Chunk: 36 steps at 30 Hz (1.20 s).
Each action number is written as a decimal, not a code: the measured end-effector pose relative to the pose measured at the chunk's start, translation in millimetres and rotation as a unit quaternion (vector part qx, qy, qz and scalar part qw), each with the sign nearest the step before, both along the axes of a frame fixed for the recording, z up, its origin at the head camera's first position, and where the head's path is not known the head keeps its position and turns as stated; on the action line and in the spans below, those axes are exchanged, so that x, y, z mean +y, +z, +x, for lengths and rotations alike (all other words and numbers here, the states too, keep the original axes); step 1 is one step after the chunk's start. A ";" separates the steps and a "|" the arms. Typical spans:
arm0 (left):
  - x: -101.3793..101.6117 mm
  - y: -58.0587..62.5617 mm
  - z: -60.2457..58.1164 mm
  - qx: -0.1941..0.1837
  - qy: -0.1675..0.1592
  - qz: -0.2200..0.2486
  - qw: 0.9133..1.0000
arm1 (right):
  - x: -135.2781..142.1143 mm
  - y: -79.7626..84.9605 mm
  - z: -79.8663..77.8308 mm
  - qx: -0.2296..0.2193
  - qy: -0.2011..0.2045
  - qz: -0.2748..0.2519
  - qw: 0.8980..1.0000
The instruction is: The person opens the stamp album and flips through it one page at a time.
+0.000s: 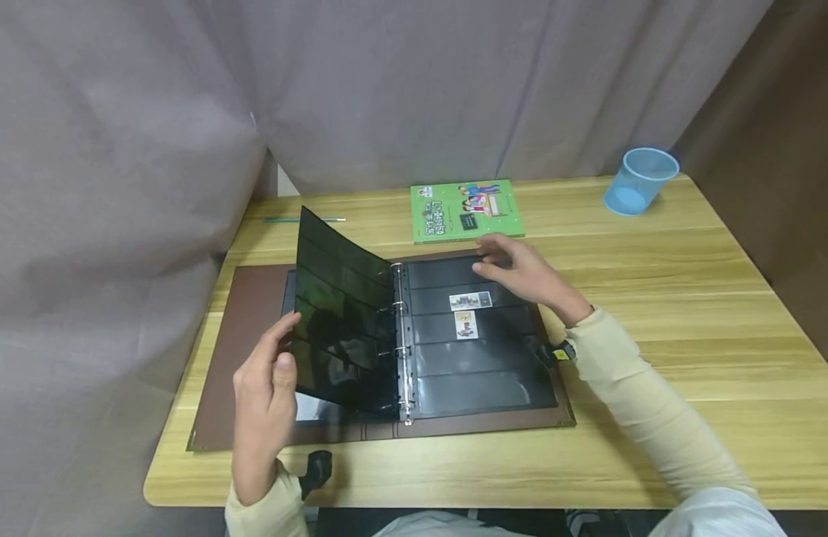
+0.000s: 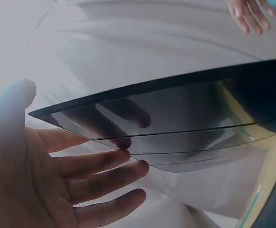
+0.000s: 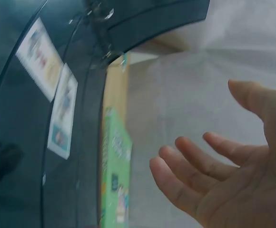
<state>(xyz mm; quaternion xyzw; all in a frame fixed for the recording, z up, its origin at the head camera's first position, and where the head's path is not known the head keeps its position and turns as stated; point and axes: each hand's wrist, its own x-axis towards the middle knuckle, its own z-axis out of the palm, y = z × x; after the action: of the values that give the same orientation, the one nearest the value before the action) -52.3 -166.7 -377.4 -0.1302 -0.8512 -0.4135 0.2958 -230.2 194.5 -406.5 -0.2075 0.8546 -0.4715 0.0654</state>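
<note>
A brown ring-bound stamp album (image 1: 253, 313) lies spread on the table. One black pocket page (image 1: 347, 321) stands tilted up from its metal rings (image 1: 403, 343). My left hand (image 1: 262, 395) is at that page's outer edge, its extended fingers against the far face, as the left wrist view shows, and its thumb off the page. On the right-hand page (image 1: 481, 358) are two stamps, a wide one (image 1: 471, 300) above an upright one (image 1: 465, 325). Over that page's top right corner hovers my right hand (image 1: 521, 276), fingers loosely bent with nothing between them.
Behind the album lies a green book (image 1: 464, 212) with cartoon figures on its cover. A thin teal stick (image 1: 303, 220) is at the back left, partly hidden by the raised page. The blue translucent cup (image 1: 641, 181) stands at the back right. Grey cloth (image 1: 400, 89) hangs behind the table.
</note>
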 end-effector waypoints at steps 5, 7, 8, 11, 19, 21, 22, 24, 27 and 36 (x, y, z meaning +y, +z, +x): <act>-7.1 -5.9 1.6 -0.027 0.026 0.001 0.999 | 9.9 -10.7 -4.6 0.028 0.013 0.036 0.999; -9.9 -8.2 1.9 -0.030 0.036 -0.002 0.999 | 12.9 -15.1 -6.1 0.037 0.018 0.055 0.998; -11.0 -9.4 2.2 -0.031 0.042 -0.002 0.999 | 14.2 -17.3 -7.2 0.041 0.020 0.066 0.997; -15.2 -13.2 2.9 -0.041 0.058 -0.001 0.997 | 16.6 -23.2 -9.9 0.046 0.024 0.101 0.993; -25.8 -24.1 2.8 -0.088 0.080 0.018 0.993 | 19.2 -36.1 -17.6 0.005 0.030 0.150 0.988; -28.3 -27.7 3.7 -0.100 0.082 0.025 0.991 | 20.4 -39.8 -19.4 -0.001 0.031 0.161 0.987; -29.6 -29.6 4.3 -0.107 0.084 0.028 0.990 | 20.9 -41.9 -20.4 0.000 0.031 0.166 0.986; -31.9 -33.0 5.1 -0.117 0.090 0.029 0.989 | 22.3 -46.2 -22.5 -0.001 0.031 0.177 0.984; -35.1 -37.9 5.4 -0.123 0.100 0.024 0.987 | 24.9 -52.0 -25.4 -0.008 0.027 0.194 0.981; -43.1 -49.4 6.3 -0.155 0.130 0.000 0.979 | 25.0 -61.0 -28.9 -0.043 0.030 0.213 0.976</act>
<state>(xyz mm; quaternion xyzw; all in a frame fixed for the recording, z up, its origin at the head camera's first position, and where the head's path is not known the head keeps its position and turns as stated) -46.0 -209.8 -426.9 0.0469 -0.8965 -0.3865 0.2115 -259.2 219.5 -467.5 -0.1940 0.9250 -0.2852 0.1592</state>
